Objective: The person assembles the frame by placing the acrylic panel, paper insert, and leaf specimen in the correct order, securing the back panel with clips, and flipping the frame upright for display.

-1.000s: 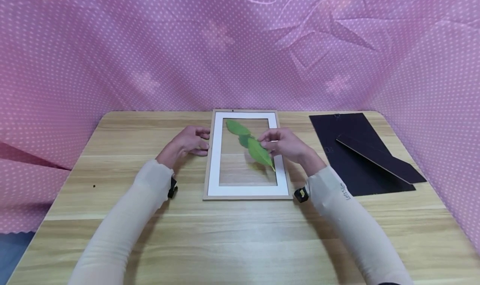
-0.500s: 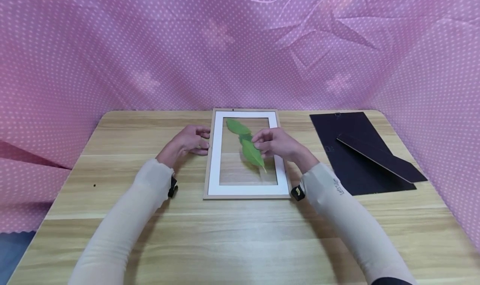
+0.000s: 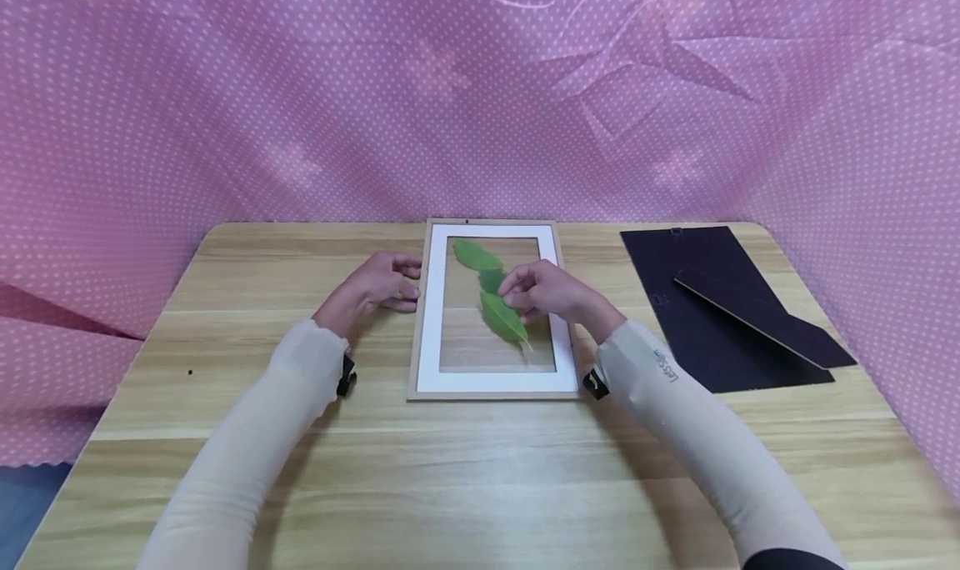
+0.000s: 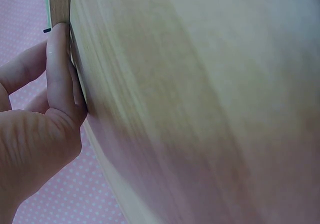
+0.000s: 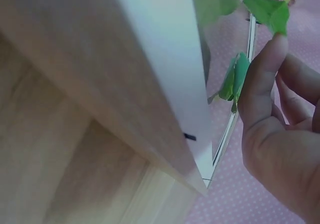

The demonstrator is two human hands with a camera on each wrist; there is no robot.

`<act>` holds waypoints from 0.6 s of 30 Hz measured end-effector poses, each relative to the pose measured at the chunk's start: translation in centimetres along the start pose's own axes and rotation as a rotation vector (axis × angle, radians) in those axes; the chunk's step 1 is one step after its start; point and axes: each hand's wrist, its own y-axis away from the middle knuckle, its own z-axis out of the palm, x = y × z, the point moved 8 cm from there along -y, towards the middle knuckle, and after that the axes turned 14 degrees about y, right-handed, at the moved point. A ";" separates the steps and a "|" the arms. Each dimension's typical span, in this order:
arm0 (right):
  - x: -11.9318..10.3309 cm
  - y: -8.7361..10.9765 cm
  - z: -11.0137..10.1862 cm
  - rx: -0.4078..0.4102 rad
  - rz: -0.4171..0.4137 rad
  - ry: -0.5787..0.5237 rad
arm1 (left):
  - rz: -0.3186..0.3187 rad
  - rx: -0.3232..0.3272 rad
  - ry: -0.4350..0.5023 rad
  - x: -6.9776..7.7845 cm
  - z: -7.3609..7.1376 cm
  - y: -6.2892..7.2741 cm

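Note:
A picture frame (image 3: 414, 362) with a white mat lies flat near the table's far edge. Green leaves show in its window: an upper leaf (image 3: 477, 255), a darker middle leaf (image 3: 491, 282) and a lower leaf (image 3: 502, 317). My right hand (image 3: 553, 293) reaches over the frame's right side, thumb and fingertips pinching the lower leaf at its upper end. In the right wrist view, a green leaf (image 5: 270, 12) meets the fingertips. My left hand (image 3: 381, 281), fingers loosely bent, rests against the frame's left side. The left wrist view shows a digit touching the wooden edge (image 4: 60, 4).
To the right lies a black backing board (image 3: 693, 337) with its stand leg (image 3: 765, 320) raised at an angle. A small dark speck (image 3: 191, 372) is on the table (image 3: 480, 478) at the left. Pink dotted cloth (image 3: 480, 95) hangs behind and at the sides.
My right hand has moved left and slightly down, bringing the lower leaf inward from the mat's right side into line below the others. The left hand and frame have stayed put.

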 end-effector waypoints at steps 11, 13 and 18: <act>0.0 -0.6 0.1 0.065 0.042 0.115 | -0.001 -0.017 -0.007 0.0 0.0 0.0; -0.1 -0.6 0.1 0.077 0.048 0.146 | 0.002 -0.018 -0.010 0.0 0.0 0.0; -0.3 -0.7 0.2 0.093 0.065 0.198 | 0.004 -0.018 -0.014 0.1 -0.1 0.0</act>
